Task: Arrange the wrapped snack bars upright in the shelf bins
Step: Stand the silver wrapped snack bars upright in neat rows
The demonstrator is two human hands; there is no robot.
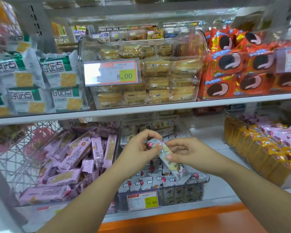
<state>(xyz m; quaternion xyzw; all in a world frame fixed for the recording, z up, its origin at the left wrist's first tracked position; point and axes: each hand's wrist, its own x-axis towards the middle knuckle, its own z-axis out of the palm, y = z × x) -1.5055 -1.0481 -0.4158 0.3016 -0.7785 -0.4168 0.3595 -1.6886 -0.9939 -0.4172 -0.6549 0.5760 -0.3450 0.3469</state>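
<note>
A white wrapped snack bar (170,161) with red and cartoon print hangs tilted above the middle clear bin (203,180) on the lower shelf. My left hand (139,148) pinches its upper end and my right hand (183,153) pinches its middle from the right. Below them, several white bars (146,181) of the same kind stand upright in rows in the bin. A price label reading 15.80 (143,200) hangs on the bin's front.
To the left, a clear bin holds a loose heap of pink bars (77,157). To the right, a bin holds yellow packs (259,148) and pink packs in rows. The upper shelf carries cracker bags, a clear cake bin (141,78) and orange cookie packs (233,64).
</note>
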